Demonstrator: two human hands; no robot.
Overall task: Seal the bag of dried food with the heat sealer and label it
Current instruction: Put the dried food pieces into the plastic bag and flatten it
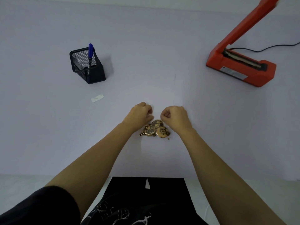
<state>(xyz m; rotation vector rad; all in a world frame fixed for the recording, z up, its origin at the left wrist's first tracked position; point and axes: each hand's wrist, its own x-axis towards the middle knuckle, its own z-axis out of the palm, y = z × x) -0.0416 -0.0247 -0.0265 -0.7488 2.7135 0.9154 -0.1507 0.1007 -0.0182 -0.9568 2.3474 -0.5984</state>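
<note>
A clear bag of brown dried food (155, 129) lies on the pale table in front of me. My left hand (140, 113) pinches the bag's top edge on the left side, and my right hand (174, 116) pinches it on the right, fingers curled. The orange heat sealer (240, 69) stands at the far right with its arm raised open. A small white label strip (97, 98) lies flat to the left of my hands.
A black mesh pen holder (88, 67) with a blue marker (90, 52) stands at the back left. The sealer's black cable (266, 48) runs off to the right. A black sheet (149, 192) covers the table's near edge.
</note>
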